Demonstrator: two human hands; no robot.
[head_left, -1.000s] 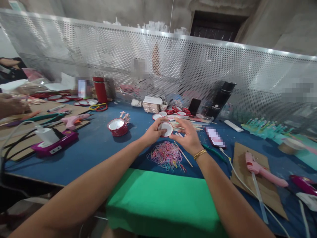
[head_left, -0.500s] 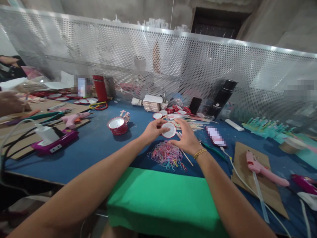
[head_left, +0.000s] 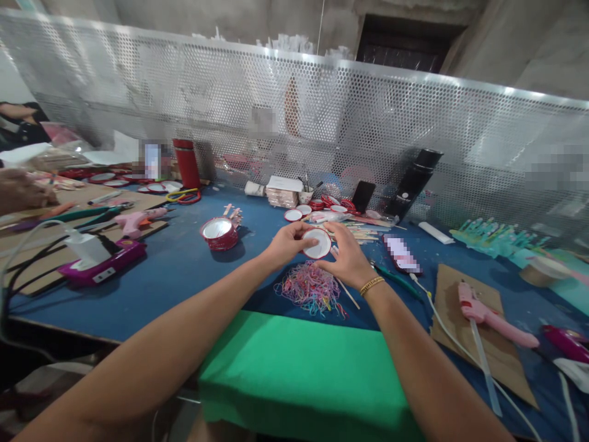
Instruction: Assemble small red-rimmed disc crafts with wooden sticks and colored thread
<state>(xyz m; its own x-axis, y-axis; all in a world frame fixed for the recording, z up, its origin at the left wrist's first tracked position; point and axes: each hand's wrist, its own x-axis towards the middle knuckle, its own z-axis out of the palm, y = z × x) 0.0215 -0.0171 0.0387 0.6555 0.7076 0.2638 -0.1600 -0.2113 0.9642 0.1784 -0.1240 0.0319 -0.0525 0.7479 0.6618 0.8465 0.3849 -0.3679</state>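
Note:
My left hand [head_left: 291,244] pinches a small round white disc with a red rim [head_left: 317,243], its thumb lying over the disc's face. Around the disc's right side curves my right hand [head_left: 346,256], thumb and forefinger spread apart. Whether its fingertips touch the rim I cannot tell. Just below both hands lies a tangled heap of pink, purple and blue strings [head_left: 310,287]. A thin pale stick [head_left: 350,296] pokes out beside the heap, partly hidden by my right hand.
To the left stands a stack of red-rimmed rings [head_left: 219,236]. Wooden sticks [head_left: 363,233] and more red-rimmed discs [head_left: 293,215] lie behind my hands. A pink glue gun [head_left: 494,322] rests on cardboard at right, near a phone [head_left: 402,253]. Green cloth [head_left: 299,368] covers my lap.
The disc has shifted slightly right, closer to my right hand, and looks turned a little more face-on. Both hands have otherwise stayed almost still.

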